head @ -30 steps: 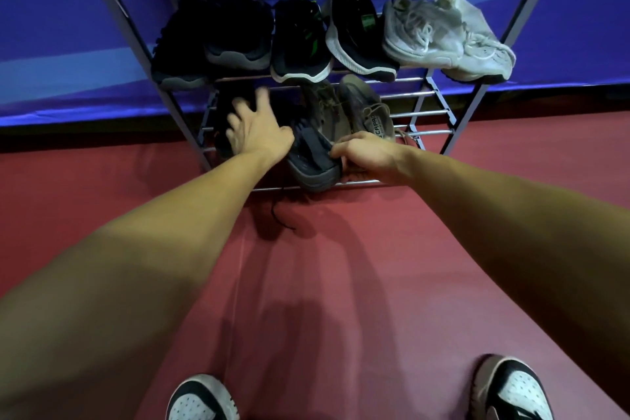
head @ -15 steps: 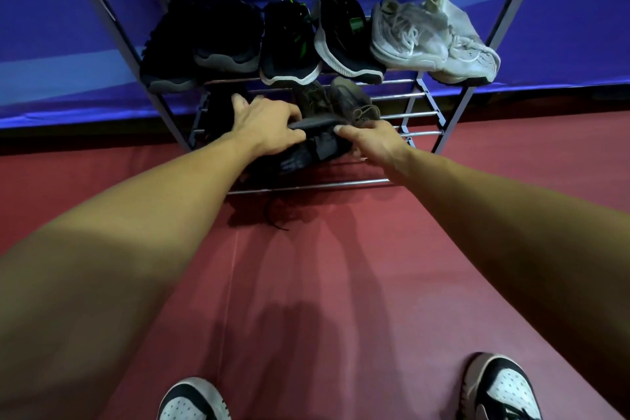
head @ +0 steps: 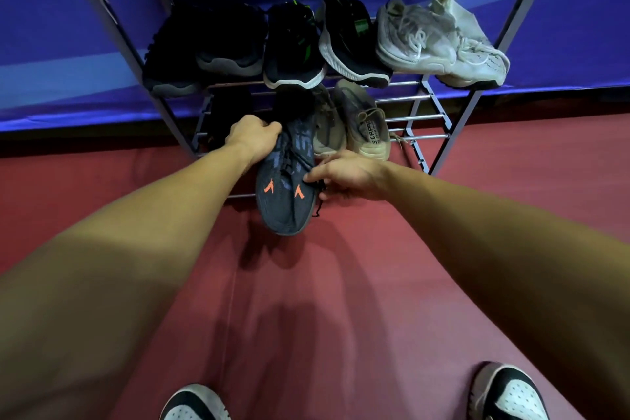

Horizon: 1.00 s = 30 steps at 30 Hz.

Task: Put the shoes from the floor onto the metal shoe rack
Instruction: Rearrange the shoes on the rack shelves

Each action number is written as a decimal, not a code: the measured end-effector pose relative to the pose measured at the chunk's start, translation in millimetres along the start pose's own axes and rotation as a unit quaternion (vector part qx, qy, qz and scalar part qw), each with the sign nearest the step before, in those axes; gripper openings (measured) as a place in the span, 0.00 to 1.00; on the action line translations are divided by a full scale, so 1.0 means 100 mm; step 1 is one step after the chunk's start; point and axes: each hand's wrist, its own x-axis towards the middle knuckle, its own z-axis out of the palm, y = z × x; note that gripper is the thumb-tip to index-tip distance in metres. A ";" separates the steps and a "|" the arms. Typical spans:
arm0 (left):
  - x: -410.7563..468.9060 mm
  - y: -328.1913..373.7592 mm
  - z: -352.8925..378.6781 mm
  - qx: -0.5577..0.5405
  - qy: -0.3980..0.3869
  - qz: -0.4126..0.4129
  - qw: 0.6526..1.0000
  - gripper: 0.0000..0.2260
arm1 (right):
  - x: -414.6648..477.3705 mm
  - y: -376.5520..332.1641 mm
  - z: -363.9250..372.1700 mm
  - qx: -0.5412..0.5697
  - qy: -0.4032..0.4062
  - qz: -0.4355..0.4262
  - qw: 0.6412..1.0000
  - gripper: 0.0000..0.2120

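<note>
A dark navy shoe with orange marks lies toe toward me, its heel over the bottom shelf of the metal shoe rack and its toe sticking out past the front bar above the red floor. My left hand grips its collar at the heel end. My right hand pinches its right side near the laces. A tan pair of shoes sits on the same shelf just to the right.
The shelf above holds black shoes, a black pair with green accents and white sneakers. A blue banner wall stands behind the rack. My own feet in black-and-white sneakers stand on the red floor.
The navy shoe has been turned from lying sideways on the bottom shelf to pointing toe toward me, now jutting past the front bar. My left hand went from flat to gripping its heel.
</note>
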 end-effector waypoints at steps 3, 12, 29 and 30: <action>0.06 -0.11 -0.02 -0.061 0.007 -0.019 0.998 0.16 | 0.05 0.00 0.01 -0.010 0.006 -0.010 1.000 0.05; -0.07 -0.35 -0.19 -0.195 -0.200 -0.069 0.958 0.11 | 0.26 -0.11 0.06 0.080 0.109 -0.064 0.989 0.06; 0.01 -0.42 -0.03 -0.419 -0.097 -0.159 0.888 0.06 | 0.50 -0.19 0.17 0.160 0.115 -0.030 0.980 0.11; 0.03 -0.42 -0.02 -0.423 -0.102 -0.165 0.885 0.06 | 0.49 -0.18 0.18 0.164 0.103 -0.023 0.981 0.11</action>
